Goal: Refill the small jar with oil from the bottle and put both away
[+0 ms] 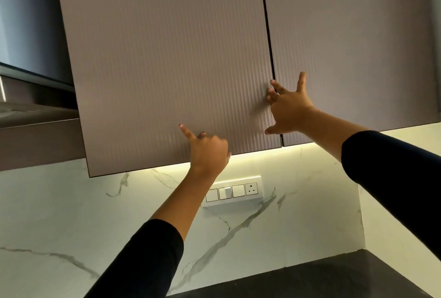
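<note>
Neither the small jar nor the oil bottle is in view. Both hands are raised to a ribbed, mauve upper cabinet with two doors. My left hand (208, 148) is at the lower edge of the left cabinet door (164, 66). Its index finger points up along the front, the other fingers are curled, and the thumb is hooked under the edge. My right hand (287, 109) is spread over the gap between the left door and the right cabinet door (353, 42). Its fingertips touch the left door's right edge. Both doors look shut or nearly shut.
A range hood (28, 35) hangs to the left of the cabinet. Below the cabinet, a lit white marble backsplash (71, 214) carries a switch and socket plate (232, 191). A dark countertop (334, 278) shows at the bottom right.
</note>
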